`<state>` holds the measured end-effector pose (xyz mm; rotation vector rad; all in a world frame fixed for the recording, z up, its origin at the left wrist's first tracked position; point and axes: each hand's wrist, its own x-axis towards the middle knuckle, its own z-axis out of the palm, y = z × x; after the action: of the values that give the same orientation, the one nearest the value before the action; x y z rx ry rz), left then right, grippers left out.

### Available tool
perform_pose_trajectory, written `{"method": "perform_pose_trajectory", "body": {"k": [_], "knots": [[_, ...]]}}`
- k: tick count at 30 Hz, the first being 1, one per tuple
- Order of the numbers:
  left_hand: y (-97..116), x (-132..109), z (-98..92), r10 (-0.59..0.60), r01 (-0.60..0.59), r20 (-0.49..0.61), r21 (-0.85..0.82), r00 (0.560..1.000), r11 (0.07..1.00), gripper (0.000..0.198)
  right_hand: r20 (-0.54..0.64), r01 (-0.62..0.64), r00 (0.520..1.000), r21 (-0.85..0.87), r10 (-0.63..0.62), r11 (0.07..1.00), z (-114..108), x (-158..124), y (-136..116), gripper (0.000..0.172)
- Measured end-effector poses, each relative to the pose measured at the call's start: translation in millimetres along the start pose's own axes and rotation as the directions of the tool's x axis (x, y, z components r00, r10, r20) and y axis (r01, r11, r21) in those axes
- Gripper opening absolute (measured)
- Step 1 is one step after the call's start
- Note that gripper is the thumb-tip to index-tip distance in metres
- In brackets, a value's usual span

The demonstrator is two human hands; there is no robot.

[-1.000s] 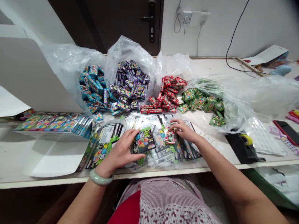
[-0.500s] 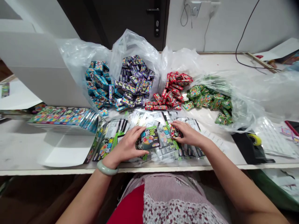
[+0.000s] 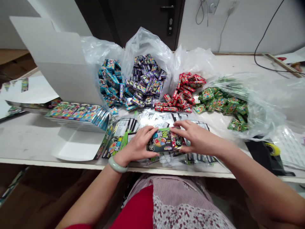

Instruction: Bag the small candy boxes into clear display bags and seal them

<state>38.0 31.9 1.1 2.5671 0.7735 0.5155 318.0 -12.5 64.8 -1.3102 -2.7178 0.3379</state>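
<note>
My left hand [image 3: 139, 143] grips the left end of a black-and-green printed packet [image 3: 160, 140] with a round colour wheel on its front. Between the fingers and thumb of my right hand [image 3: 196, 137] is a small red box [image 3: 176, 140], close against the packet's right end; whether it is partly inside cannot be seen. Below both hands lies a spread of clear-wrapped black-and-green packets [image 3: 116, 144], some showing white printed backs.
Clear plastic bags behind spill small blue boxes [image 3: 111, 79], purple boxes [image 3: 149, 82], red boxes [image 3: 186, 90] and green boxes [image 3: 221, 103]. An open white carton [image 3: 66, 70] with rows of boxes [image 3: 76, 112] stands left. At right sits a black tape dispenser [image 3: 260, 156].
My right hand has brought the red box left against the end of the black-and-green packet. My left hand still grips that packet. The camera view has shifted left.
</note>
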Motion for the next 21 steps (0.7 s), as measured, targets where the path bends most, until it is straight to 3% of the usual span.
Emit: {"method": "perform_pose_trajectory", "body": {"k": [4, 8, 11, 13, 15, 18, 21], "knots": [[4, 3, 2.9, -0.013, 0.012, -0.021, -0.058, 1.0, 0.998, 0.095, -0.041, -0.018, 0.999, 0.067, 0.02, 0.998, 8, 11, -1, 0.075], [5, 2, 4.2, -0.051, 0.045, -0.083, -0.083, 0.995, 0.996, 0.095, -0.204, -0.037, 0.974, 0.27, 0.094, 0.962, 23, 19, -3, 0.083], [1, -3, 2.3, -0.119, 0.109, -0.155, -0.071, 0.981, 0.991, 0.097, -0.312, -0.079, 0.93, 0.342, 0.192, 0.936, 35, 21, -9, 0.055], [-3, -8, 0.2, -0.135, 0.126, -0.18, -0.059, 0.974, 0.99, 0.098, -0.29, -0.058, 0.941, 0.371, 0.175, 0.927, 41, 22, -14, 0.041], [-6, -14, -2.8, -0.142, 0.135, -0.193, -0.052, 0.971, 0.99, 0.1, -0.239, -0.007, 0.964, 0.406, 0.114, 0.914, 45, 28, -15, 0.038], [-10, -22, -11.1, -0.205, 0.197, -0.219, -0.057, 0.954, 0.979, 0.099, -0.263, -0.016, 0.951, 0.486, 0.163, 0.874, 44, 56, 0, 0.033], [-14, -31, -21.6, -0.261, 0.252, -0.242, -0.07, 0.934, 0.965, 0.096, -0.291, -0.196, 0.9, 0.398, 0.326, 0.896, 43, 108, 28, 0.032]]}}
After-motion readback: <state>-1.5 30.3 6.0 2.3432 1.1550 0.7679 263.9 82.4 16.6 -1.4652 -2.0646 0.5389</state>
